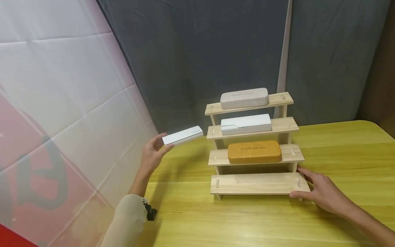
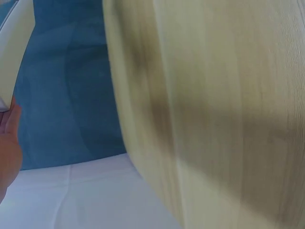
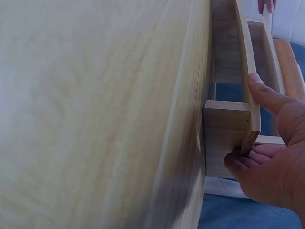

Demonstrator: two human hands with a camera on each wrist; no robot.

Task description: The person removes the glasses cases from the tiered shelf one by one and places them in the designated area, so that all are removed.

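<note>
Nearest me, the right hand (image 1: 324,192) grips the right end of the lowest board (image 1: 256,184) of one wooden stand on the table (image 1: 191,223). Farther off, the left hand (image 1: 153,151) pinches one white case (image 1: 182,136) by its left end, above the table and left of the stand; its long axis runs roughly left to right, free end towards the stand. Of four boards, the upper three carry one case each: orange case (image 1: 254,152), second white case (image 1: 246,125), then, farthest, pale grey case (image 1: 244,98).
</note>
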